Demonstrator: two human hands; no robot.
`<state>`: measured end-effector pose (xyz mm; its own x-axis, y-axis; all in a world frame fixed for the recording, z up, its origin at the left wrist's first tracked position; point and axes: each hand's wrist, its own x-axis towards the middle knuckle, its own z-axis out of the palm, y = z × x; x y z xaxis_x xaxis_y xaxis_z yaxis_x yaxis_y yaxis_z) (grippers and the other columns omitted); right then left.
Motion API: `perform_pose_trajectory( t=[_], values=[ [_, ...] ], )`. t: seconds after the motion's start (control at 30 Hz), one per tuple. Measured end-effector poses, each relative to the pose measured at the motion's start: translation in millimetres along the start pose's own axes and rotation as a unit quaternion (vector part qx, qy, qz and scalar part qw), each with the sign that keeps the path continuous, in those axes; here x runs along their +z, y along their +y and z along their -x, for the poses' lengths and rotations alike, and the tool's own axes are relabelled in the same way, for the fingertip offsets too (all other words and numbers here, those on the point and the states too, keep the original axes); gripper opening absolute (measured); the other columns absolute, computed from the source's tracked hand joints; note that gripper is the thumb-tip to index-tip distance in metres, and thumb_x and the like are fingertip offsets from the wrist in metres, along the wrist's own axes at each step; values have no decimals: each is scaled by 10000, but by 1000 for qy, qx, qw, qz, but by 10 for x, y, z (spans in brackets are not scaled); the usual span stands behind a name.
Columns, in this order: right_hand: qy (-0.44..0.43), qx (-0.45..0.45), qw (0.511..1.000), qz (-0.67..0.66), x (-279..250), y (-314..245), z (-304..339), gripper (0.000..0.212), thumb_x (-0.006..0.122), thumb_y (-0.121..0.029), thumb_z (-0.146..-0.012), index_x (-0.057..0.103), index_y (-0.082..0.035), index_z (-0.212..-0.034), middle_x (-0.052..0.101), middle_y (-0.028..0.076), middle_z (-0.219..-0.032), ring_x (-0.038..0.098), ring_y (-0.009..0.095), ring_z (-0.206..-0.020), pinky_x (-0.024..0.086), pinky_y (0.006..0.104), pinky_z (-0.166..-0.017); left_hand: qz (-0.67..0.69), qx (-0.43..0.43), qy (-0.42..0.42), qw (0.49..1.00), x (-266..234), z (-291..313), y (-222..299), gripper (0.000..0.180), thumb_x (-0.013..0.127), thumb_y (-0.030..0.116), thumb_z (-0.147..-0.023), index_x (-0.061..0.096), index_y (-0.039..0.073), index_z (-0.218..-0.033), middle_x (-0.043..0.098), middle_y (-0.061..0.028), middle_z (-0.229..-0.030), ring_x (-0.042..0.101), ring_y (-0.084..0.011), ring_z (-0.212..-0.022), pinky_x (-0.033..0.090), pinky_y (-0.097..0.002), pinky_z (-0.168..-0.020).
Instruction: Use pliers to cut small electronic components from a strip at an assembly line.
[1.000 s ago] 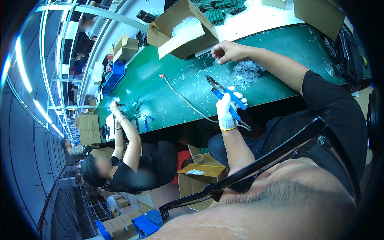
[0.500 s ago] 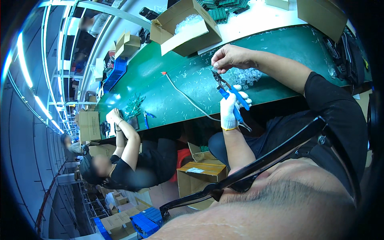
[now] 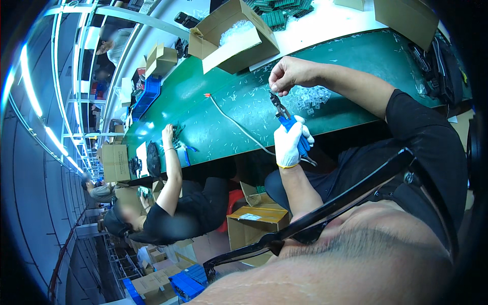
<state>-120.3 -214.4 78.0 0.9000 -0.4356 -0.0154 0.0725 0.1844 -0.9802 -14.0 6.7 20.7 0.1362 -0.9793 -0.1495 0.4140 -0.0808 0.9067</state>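
My left hand (image 3: 288,142), in a white knit glove, is closed round the blue handles of a pair of pliers (image 3: 278,105). The handles are squeezed close together, and the dark jaws point up to my right hand. My bare right hand (image 3: 287,76) pinches thumb and fingers together just above the jaw tips. What it pinches is too small to make out. Beneath that wrist, a heap of small clear plastic pieces (image 3: 311,96) lies on the green table (image 3: 229,107).
Small clear slivers are strewn over the table. A grey cable (image 3: 235,121) with a red tip crosses it. An open cardboard box (image 3: 239,48) holds clear pieces, with green trays (image 3: 277,19) behind. At left, a co-worker (image 3: 178,203) reaches over green parts. A black bag (image 3: 439,71) lies far right.
The plier handles, spread apart before, are now squeezed together in my gloved hand. My right hand has hardly moved. The co-worker's one hand has reached toward the green parts; the other has drawn back.
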Motion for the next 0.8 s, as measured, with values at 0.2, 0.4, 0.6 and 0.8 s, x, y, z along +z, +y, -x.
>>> perform_pose_trajectory(
  t=[0.2,0.4,0.6,0.8],
  values=[
    [21,24,999,-7,-35,7,-33,121,778,-83,-904,750,12,-975,729,70,-859,713,157,-786,598,312,-727,143,1,-20,990,-46,-103,-128,382,638,311,-1019,583,-1,-1232,676,-154,-883,686,-295,-726,589,-427,-654],
    [-16,38,924,379,-388,151,-121,111,801,-71,-779,768,-18,-871,746,82,-802,710,202,-756,565,372,-701,249,7,6,969,-39,-133,-83,400,526,330,-1077,571,-4,-1291,703,-159,-931,706,-328,-770,605,-464,-707],
    [28,19,869,494,-415,279,-278,220,787,-114,-772,774,-26,-972,757,160,-974,733,297,-920,570,415,-825,269,18,11,963,-77,-87,-32,413,536,347,-1072,574,-6,-1283,709,-160,-933,713,-317,-777,608,-457,-705],
    [148,-83,802,573,-499,748,-407,178,707,-94,-863,747,-16,-1018,648,200,-1140,642,410,-1122,517,487,-968,247,6,6,969,-6,-155,-107,412,551,353,-1063,576,1,-1275,706,-157,-924,711,-310,-771,605,-451,-689]
  ],
)
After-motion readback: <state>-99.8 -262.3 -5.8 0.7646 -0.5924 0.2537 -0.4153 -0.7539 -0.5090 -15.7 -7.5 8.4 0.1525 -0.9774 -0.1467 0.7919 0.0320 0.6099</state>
